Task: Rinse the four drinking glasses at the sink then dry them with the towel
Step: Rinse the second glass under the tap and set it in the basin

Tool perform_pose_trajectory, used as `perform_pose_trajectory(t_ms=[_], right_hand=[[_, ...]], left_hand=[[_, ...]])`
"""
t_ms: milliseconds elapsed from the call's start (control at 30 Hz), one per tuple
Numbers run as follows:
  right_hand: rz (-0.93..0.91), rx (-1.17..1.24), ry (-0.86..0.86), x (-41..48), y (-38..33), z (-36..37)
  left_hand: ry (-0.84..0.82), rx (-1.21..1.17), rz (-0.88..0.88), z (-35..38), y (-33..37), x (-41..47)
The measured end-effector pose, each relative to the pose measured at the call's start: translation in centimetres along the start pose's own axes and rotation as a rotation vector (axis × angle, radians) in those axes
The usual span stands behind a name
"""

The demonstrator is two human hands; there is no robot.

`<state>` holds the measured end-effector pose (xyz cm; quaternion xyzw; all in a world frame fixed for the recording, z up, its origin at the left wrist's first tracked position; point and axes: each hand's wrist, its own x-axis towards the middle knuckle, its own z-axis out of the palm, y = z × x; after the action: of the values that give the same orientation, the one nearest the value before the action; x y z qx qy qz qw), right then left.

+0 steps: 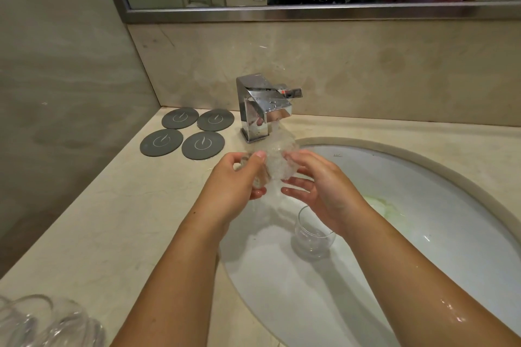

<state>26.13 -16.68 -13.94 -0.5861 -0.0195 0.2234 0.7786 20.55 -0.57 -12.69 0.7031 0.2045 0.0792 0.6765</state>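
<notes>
Under the running chrome faucet [263, 105] I hold a clear drinking glass [277, 162], with water splashing over it. My left hand [239, 180] grips the glass from the left, thumb on top. My right hand [318, 189] touches its right side with fairly straight fingers. A second glass [313, 236] stands upright in the white sink basin [437, 205], partly hidden behind my right wrist. Two more glasses [48, 321] sit on the counter at the bottom left corner. No towel is in view.
Several round grey coasters [187, 132] lie on the beige stone counter [112, 220] left of the faucet. A greenish patch [380, 205] shows in the basin beyond my right hand. A framed mirror [310, 13] hangs above the backsplash.
</notes>
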Motion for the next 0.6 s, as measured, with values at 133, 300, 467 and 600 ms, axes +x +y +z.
perform_pose_trajectory(t_ms=[133,300,467,600], right_hand=[[-0.033,0.071,-0.025,0.0,-0.1,0.1],[-0.088,0.072,-0.001,0.0,-0.2,0.2],[-0.088,0.055,-0.003,0.0,-0.1,0.4],[-0.044,0.069,0.004,0.1,-0.2,-0.1]], left_hand=[[0.013,0.038,-0.012,-0.2,0.3,-0.3],[-0.047,0.222,0.107,-1.0,0.9,-0.8],[-0.072,0.234,0.141,-0.9,0.5,-0.8],[-0.042,-0.016,0.007,-0.4,0.3,-0.3]])
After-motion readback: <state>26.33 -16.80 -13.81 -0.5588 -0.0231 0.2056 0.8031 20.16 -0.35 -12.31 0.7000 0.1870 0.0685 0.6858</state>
